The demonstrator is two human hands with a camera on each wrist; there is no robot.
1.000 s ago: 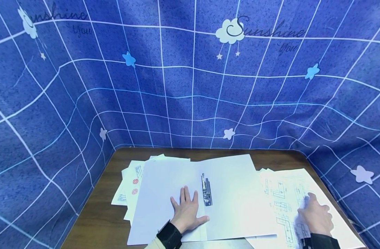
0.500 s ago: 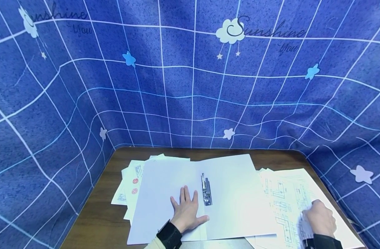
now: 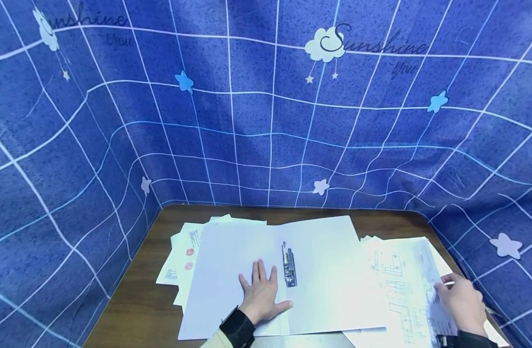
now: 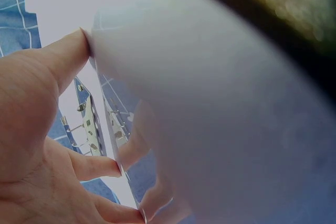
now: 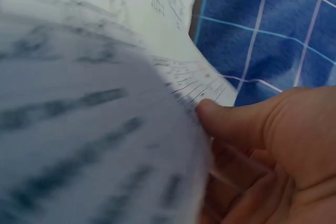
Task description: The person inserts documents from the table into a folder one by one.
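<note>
A white lever-clip folder (image 3: 327,275) lies spread flat on the table, its metal clip (image 3: 289,265) near the spine. My left hand (image 3: 260,296) rests on the folder's left inner side, fingers spread. Seen from the left wrist, the fingertips (image 4: 113,167) touch a glossy surface that mirrors them. To the right of the folder, my right hand (image 3: 463,300) pinches the right edge of a printed sheet (image 3: 407,280) with line drawings. That sheet (image 5: 79,108) bows up between thumb and fingers in the right wrist view, with more printed paper beneath it.
Several loose papers (image 3: 179,263), one with red round stamps, stick out under the folder's left side. The wooden table (image 3: 135,299) has its back edge against a blue grid-patterned curtain (image 3: 248,111), which also hangs on both sides.
My right hand has moved rightward to the printed sheet's right edge and now pinches it, lifting that edge off the papers below. The left hand has stayed in place.
</note>
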